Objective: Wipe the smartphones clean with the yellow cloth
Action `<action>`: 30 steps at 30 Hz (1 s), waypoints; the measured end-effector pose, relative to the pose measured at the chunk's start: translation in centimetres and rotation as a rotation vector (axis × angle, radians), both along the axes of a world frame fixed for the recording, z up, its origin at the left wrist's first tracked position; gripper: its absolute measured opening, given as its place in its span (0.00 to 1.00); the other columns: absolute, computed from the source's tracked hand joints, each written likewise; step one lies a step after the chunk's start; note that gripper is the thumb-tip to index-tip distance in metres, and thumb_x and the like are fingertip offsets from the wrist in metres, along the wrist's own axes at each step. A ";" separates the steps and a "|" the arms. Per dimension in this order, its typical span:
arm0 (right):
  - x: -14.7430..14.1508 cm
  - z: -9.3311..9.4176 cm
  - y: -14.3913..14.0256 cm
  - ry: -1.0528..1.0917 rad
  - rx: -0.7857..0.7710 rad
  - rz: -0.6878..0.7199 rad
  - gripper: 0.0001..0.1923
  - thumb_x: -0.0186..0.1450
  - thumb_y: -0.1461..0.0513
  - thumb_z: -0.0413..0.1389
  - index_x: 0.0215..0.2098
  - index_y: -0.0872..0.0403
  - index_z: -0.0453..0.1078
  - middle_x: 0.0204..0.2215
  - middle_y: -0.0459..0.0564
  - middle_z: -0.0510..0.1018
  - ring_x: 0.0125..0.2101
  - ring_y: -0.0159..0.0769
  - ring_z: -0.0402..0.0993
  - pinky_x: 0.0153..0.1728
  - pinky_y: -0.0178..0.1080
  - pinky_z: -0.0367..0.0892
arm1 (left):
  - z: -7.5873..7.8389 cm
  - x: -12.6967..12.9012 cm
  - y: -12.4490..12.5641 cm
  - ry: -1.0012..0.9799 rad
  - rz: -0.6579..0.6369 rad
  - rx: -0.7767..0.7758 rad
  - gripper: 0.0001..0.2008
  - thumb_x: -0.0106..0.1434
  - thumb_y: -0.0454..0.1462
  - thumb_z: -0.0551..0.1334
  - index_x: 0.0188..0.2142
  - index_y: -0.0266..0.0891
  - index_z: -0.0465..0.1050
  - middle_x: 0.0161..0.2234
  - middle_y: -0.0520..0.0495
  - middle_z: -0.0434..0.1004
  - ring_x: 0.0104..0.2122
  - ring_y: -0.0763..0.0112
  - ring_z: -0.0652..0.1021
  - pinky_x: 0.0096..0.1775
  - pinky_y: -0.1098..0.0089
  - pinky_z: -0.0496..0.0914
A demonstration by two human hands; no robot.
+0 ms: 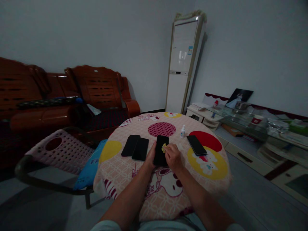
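Note:
A black smartphone (pixel 159 153) lies in front of me on the patterned tablecloth, its dark screen facing up. My left hand (pixel 150 155) grips its left edge. On the right, my right hand (pixel 172 156) pinches a small yellow piece (pixel 164 147), perhaps a cloth or sponge, against the screen. Two more dark phones, one (pixel 130 145) partly under or beside another (pixel 140 149), rest left of my hands. A further phone (pixel 196 145) lies to the right. Behind it stands a small white spray bottle (pixel 183 131).
The round table (pixel 154 205) wears a pink cloth with cartoon prints. At its left is a woven chair (pixel 61 150) with a blue cushion (pixel 90 166). Wooden sofas (pixel 96 88) line the wall; a tall air conditioner (pixel 180 67) and a cluttered glass-topped cabinet (pixel 245 123) stand beyond.

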State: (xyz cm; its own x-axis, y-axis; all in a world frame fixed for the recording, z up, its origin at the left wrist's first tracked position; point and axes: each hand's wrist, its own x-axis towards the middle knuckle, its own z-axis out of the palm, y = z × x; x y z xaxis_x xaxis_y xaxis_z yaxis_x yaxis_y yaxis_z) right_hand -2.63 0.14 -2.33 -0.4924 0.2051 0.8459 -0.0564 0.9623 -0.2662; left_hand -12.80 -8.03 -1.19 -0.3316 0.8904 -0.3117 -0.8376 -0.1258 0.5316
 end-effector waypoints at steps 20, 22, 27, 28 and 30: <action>-0.6 0.9 -0.6 -0.080 0.054 0.015 0.16 0.67 0.69 0.45 0.45 0.55 0.73 0.36 0.55 0.73 0.39 0.41 0.66 0.41 0.44 0.67 | 0.2 1.2 0.1 0.082 0.034 -0.019 0.27 0.63 0.57 0.52 0.32 0.35 0.73 0.22 0.47 0.75 0.22 0.69 0.77 0.25 0.73 0.71; -0.7 0.9 0.4 -0.037 0.026 -0.042 0.16 0.68 0.69 0.46 0.45 0.55 0.74 0.37 0.55 0.73 0.40 0.41 0.66 0.42 0.44 0.67 | 0.1 1.5 0.2 0.127 -0.019 -0.003 0.27 0.63 0.57 0.52 0.38 0.35 0.75 0.25 0.45 0.77 0.26 0.67 0.79 0.29 0.72 0.72; -0.4 1.0 2.5 0.007 -0.050 -0.172 0.17 0.67 0.69 0.46 0.45 0.56 0.74 0.36 0.56 0.73 0.40 0.42 0.66 0.42 0.46 0.66 | 0.0 1.8 0.4 0.191 -0.107 0.001 0.28 0.64 0.55 0.53 0.47 0.34 0.74 0.33 0.39 0.80 0.29 0.63 0.80 0.31 0.69 0.73; -0.4 1.0 2.8 0.010 -0.060 -0.189 0.17 0.67 0.68 0.46 0.45 0.56 0.75 0.36 0.56 0.73 0.40 0.43 0.66 0.42 0.46 0.66 | 0.0 1.8 0.4 0.184 -0.118 -0.013 0.28 0.64 0.54 0.53 0.47 0.33 0.74 0.33 0.39 0.80 0.29 0.62 0.80 0.31 0.68 0.73; -0.3 0.9 3.0 0.019 -0.061 -0.206 0.17 0.67 0.68 0.46 0.45 0.56 0.75 0.36 0.56 0.73 0.40 0.43 0.66 0.42 0.46 0.66 | 0.0 1.9 0.3 0.163 -0.135 -0.036 0.28 0.63 0.54 0.54 0.48 0.32 0.74 0.34 0.37 0.80 0.30 0.61 0.81 0.32 0.67 0.73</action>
State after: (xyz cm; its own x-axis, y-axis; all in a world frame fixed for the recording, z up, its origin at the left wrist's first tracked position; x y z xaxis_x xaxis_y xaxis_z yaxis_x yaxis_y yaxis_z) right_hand -2.89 3.19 -1.45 -0.4190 0.3507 0.8375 0.1342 0.9362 -0.3249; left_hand -10.95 -7.70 -1.16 -0.2592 0.9195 -0.2956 -0.7478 0.0026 0.6639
